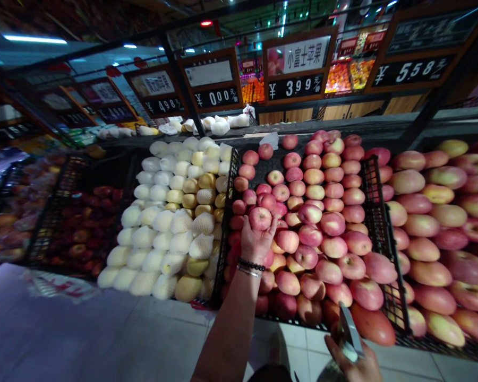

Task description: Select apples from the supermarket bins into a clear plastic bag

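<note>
My left hand [256, 243], with a bead bracelet and a thin bangle at the wrist, reaches out over a black crate [376, 212] piled with red-pink apples. Its fingers are closed around one apple [260, 217] near the crate's left side, held a little above the pile. My right hand [352, 363] is low at the bottom edge, in front of the crate's near right corner, and grips a flat dark phone-like object [349, 328] tilted upright.
Left of the apples is a crate of pale pears in white foam nets [171, 223], then dark red apples [85, 225]. Larger apples [438, 228] fill the stand at right. Price signs [295, 66] hang behind. A tiled floor [115, 334] lies below.
</note>
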A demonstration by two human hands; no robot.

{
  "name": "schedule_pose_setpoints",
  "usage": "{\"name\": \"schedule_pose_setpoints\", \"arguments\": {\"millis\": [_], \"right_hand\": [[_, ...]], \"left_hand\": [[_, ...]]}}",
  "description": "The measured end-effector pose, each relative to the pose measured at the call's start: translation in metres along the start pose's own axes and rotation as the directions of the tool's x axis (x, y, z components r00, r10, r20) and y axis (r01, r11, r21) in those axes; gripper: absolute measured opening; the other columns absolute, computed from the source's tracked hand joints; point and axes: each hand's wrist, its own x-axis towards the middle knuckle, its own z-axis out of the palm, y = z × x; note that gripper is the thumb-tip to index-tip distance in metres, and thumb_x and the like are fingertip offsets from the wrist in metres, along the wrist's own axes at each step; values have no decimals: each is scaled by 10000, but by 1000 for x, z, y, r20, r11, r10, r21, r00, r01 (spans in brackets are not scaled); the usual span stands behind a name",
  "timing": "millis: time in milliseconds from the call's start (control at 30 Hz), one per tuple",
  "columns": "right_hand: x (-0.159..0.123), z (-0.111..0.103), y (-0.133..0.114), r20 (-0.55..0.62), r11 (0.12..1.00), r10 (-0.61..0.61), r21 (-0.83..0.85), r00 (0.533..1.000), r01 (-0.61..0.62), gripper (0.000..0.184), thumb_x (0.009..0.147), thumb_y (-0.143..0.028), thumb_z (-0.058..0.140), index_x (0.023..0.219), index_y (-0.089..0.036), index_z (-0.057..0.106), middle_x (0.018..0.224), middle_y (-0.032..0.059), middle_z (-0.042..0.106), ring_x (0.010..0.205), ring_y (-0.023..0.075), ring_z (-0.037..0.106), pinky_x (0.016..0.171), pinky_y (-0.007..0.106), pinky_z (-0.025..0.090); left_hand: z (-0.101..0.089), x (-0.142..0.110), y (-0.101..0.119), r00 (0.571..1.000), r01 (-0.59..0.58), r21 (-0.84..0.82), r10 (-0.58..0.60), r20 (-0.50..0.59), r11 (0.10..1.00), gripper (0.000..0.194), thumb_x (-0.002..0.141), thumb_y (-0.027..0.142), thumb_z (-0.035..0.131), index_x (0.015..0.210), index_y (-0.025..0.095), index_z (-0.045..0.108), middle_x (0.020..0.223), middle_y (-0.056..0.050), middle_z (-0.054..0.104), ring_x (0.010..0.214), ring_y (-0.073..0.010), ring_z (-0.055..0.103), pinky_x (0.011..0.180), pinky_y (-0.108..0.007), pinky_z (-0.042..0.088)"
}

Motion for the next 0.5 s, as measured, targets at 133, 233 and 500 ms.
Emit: {"name": "schedule_pose_setpoints", "arguments": {"millis": [133,233,500], "right_hand": [[1,-1,2,-8,999,18,-35,1000,-18,619,630,-777,892,855,-212,776,760,63,826,730,285,776,685,313,639],[3,-2,3,-17,998,10,-59,1000,-11,635,585,-798,893,805,-216,765,746,71,826,729,290,776,690,318,644],[-3,-5,1,-40,993,43,-111,998,-47,623,612,-805,852,821,-223,779,744,66,831,744,305,789,699,333,650]], "left_hand": [[-5,1,4,995,98,-126,-101,-17,987,371,1148,540,418,1237,300,687,1315,-121,777,1317,-342,756,817,-523,779],[-10,0,7,992,114,-110,-118,-34,987,402,1135,531,443,1246,234,691,1266,-167,779,1241,-364,786,756,-491,775],[-25,-6,39,986,-141,136,152,-68,981,476,1059,653,599,1181,219,752,1012,-78,794,827,-189,772,587,-241,610]]}}
